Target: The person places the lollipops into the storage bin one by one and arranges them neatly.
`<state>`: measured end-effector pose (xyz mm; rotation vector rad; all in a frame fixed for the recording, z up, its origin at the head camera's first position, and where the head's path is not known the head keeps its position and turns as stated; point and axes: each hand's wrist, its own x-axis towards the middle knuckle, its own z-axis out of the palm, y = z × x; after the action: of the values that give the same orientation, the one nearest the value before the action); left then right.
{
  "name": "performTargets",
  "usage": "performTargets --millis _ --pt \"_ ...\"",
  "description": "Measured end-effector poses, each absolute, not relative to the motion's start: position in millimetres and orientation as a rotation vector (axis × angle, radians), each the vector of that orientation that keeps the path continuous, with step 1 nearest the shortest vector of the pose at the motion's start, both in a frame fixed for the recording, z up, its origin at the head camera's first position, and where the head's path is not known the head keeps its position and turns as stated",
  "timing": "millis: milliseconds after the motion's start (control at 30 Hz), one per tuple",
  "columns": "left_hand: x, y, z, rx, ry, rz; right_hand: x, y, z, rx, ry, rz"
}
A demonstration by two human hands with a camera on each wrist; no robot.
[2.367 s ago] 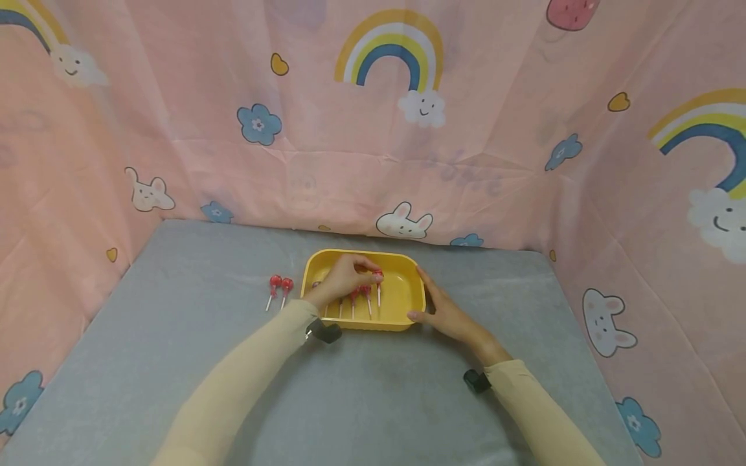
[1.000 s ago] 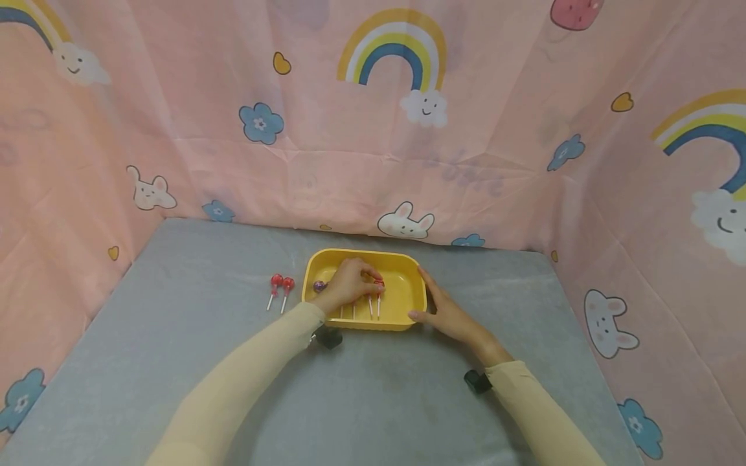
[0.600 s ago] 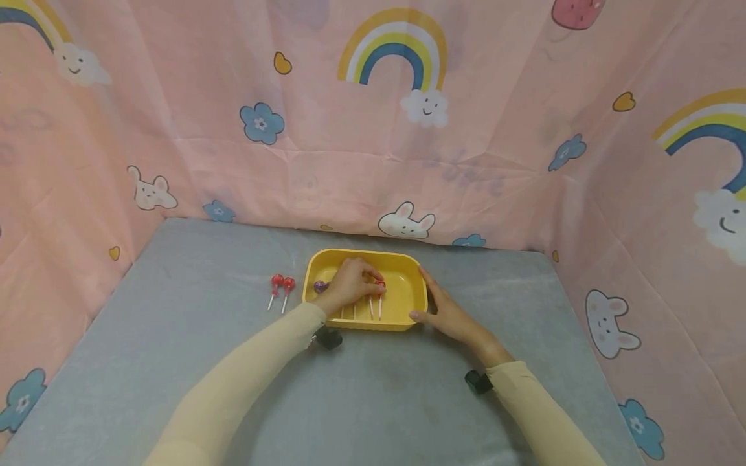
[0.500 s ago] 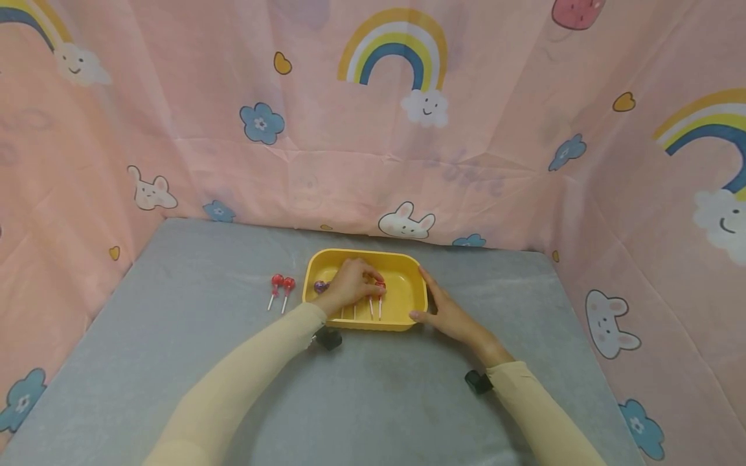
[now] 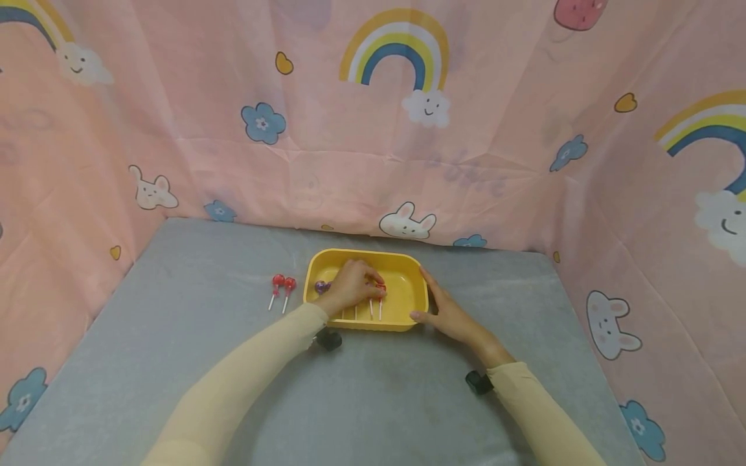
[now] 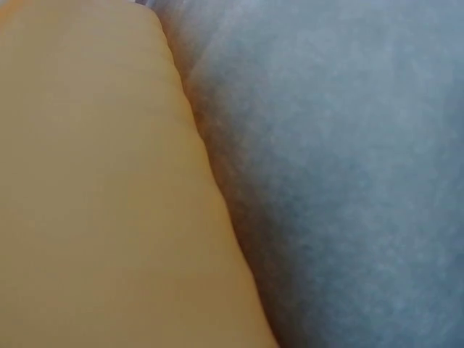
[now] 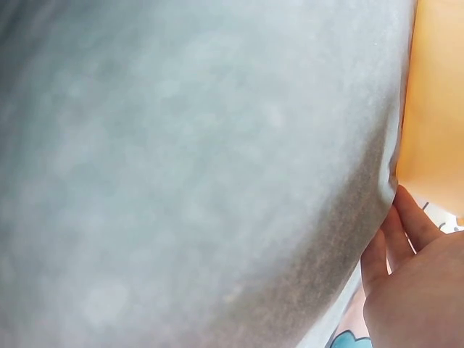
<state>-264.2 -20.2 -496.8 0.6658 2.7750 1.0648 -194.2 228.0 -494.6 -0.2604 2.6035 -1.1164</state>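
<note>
My left hand (image 5: 351, 285) reaches into a yellow plastic box (image 5: 408, 259). Its thumb and fingertips pinch the head of a red lollipop (image 5: 381, 291), whose white stick points toward me. To its left is a second white stick (image 5: 371, 309), its head hidden by the hand. Purple lollipops (image 5: 320, 287) show left of the wrist; more sticks are partly covered. My right hand (image 5: 451, 317) holds the box's right end, thumb at the near corner, fingers along the side. In the right wrist view the right hand (image 7: 417, 290) has its fingertips by the box wall (image 7: 435, 94).
Two red lollipops (image 5: 283, 285) lie on the grey cloth-covered table (image 5: 373, 401) left of the box. A pink printed curtain (image 5: 326, 162) hangs behind and along both sides. In the left wrist view the box wall (image 6: 109, 181) fills the left part.
My left hand has lowered the red lollipop into the box and moved slightly toward me; purple lollipops now show beside the wrist. For the last second both hands have stayed nearly still.
</note>
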Motion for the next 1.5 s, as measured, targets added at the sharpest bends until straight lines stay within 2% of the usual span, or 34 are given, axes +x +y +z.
performTargets --millis 1500 --pt "-261.7 -20.9 -495.3 0.721 2.768 1.041 -193.9 226.9 -493.4 -0.259 2.600 -1.131"
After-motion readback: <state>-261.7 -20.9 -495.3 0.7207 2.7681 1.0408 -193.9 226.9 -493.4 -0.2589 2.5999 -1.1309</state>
